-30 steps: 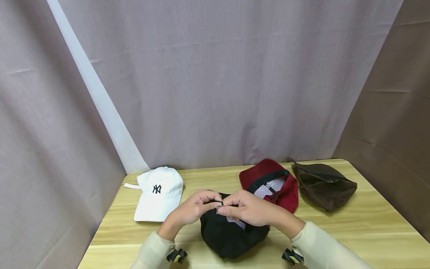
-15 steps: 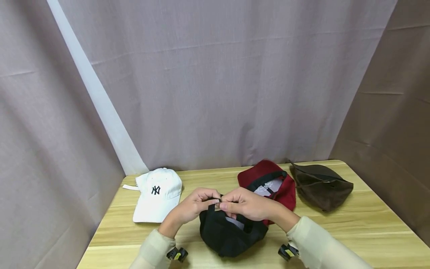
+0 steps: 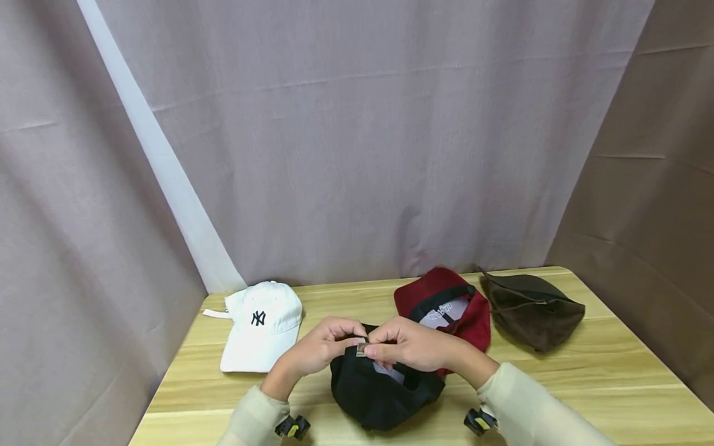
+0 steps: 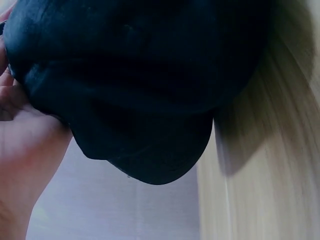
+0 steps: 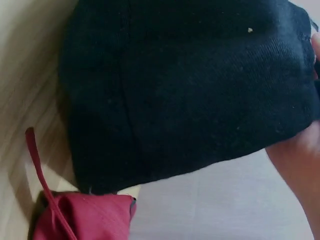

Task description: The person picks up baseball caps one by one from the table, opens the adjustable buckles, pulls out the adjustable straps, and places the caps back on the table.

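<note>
A black cap [image 3: 385, 396] stands on the table in front of the person, its opening turned up and its pale lining partly showing. At its back strap, a small metal buckle [image 3: 362, 350] shows between the two hands. My left hand [image 3: 322, 344] pinches the strap from the left, thumb against curled fingers. From the right, my right hand [image 3: 411, 344] pinches the strap at the buckle, the thumb lying on it. In the left wrist view the black cap [image 4: 135, 90] hides most of the left fingers. The black cap [image 5: 190, 95] also covers much of the right wrist view.
A white cap [image 3: 262, 325] with a dark emblem lies at the left. Behind the black cap is a dark red cap [image 3: 476, 322], opening up. A dark brown cap [image 3: 538, 325] lies farther right. A grey curtain [image 3: 357, 155] hangs behind the wooden table [image 3: 189, 390].
Both hands stay at the strap of the black cap. The buckle, half covered and tilted half a second ago, now shows its face. The other caps have not moved on the table.
</note>
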`<state>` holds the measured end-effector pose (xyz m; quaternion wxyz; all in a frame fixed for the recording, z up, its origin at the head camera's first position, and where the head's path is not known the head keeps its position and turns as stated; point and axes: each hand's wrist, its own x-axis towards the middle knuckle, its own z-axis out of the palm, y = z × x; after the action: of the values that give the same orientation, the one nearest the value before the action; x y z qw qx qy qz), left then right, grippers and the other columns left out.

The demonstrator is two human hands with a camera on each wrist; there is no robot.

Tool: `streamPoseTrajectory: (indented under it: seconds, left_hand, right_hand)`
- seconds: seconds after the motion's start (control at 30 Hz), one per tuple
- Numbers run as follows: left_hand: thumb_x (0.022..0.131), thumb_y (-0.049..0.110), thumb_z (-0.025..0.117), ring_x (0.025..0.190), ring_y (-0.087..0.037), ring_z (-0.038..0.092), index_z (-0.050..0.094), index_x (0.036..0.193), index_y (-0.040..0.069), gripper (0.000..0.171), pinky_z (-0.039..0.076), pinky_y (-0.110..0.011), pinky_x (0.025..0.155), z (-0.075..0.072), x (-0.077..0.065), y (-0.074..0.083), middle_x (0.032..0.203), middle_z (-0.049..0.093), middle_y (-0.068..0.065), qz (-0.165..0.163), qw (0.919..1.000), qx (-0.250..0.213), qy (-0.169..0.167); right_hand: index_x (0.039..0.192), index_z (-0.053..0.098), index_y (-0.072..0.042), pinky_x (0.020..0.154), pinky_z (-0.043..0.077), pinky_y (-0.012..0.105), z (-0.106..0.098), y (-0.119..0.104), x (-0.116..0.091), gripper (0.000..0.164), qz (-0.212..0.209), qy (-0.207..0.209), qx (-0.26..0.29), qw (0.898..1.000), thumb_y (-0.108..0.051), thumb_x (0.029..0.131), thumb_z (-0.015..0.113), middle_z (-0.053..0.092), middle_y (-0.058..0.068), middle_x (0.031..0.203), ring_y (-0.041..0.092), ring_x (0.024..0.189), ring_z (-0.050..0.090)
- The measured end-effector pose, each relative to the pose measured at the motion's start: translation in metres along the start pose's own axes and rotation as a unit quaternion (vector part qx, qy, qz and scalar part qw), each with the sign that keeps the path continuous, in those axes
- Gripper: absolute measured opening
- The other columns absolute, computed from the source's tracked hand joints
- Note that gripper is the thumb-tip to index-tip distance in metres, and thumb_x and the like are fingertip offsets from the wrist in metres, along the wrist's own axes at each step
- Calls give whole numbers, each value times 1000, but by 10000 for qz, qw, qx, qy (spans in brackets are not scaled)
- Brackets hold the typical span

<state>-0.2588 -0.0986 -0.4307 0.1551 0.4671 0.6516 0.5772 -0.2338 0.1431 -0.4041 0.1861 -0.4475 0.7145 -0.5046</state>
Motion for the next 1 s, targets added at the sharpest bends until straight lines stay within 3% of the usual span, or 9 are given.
streamPoseTrajectory:
  seconds: [0.13,0.23,0.33,0.43,0.53,0.67,0.77,1.0]
  left_hand:
    - [106,3,55,87,-1,60,68,98,-6,18,50,-19,81,-1,-2,1,90,65,-11,-125,9997,206,68]
    - [106,3,55,86,-1,59,68,96,-4,17,49,-18,80,-2,-1,2,89,64,-10,-104,9994,297,131]
    - [106,4,55,86,-1,59,67,95,-3,17,49,-19,79,-3,-1,2,88,63,-18,-45,9990,394,190]
    - [105,3,55,86,-1,58,68,95,-2,17,50,-20,80,-3,-3,2,88,63,-23,28,9983,534,221]
    - [104,0,54,86,0,57,68,93,0,18,50,-21,80,-4,-6,0,87,63,-23,114,9976,657,198]
    - [104,2,55,86,1,56,68,92,0,18,49,-20,80,-5,-9,-2,85,61,-22,181,9976,656,146]
    - [105,4,55,86,0,57,67,92,-1,19,49,-20,80,-5,-9,-3,85,60,-24,241,9982,533,112]
    - [106,3,53,87,0,56,65,94,-3,18,48,-20,80,-6,-11,-1,86,56,-26,298,9993,222,32]
  right_hand:
    - [74,63,-7,56,40,18,5,-9,1,38,212,408,-823,9955,-22,110,61,54,1,65,-2,64,49]
    - [70,60,-13,54,34,16,8,-17,4,43,526,739,-1629,9825,-33,108,64,48,-13,63,-4,59,43]
    - [69,58,-15,54,33,16,10,-24,7,45,799,845,-2060,9716,-38,108,64,44,-16,61,-4,58,41]
    - [71,62,-10,53,34,16,11,-28,8,45,988,774,-1808,9755,-36,108,64,49,-14,60,-3,57,43]
    - [75,67,-3,52,35,16,14,-26,7,45,1095,699,-1166,9846,-34,108,64,55,-9,61,-2,56,47]
    - [77,67,3,54,39,16,19,-20,6,45,992,763,-571,9905,-30,108,65,57,-4,64,-1,59,50]
    - [76,65,4,55,40,16,20,-16,6,43,802,813,-416,9926,-26,108,65,56,-1,65,-1,60,49]
    - [78,64,2,52,30,18,19,-11,8,38,308,671,-384,9965,-19,109,61,46,8,62,-3,59,42]
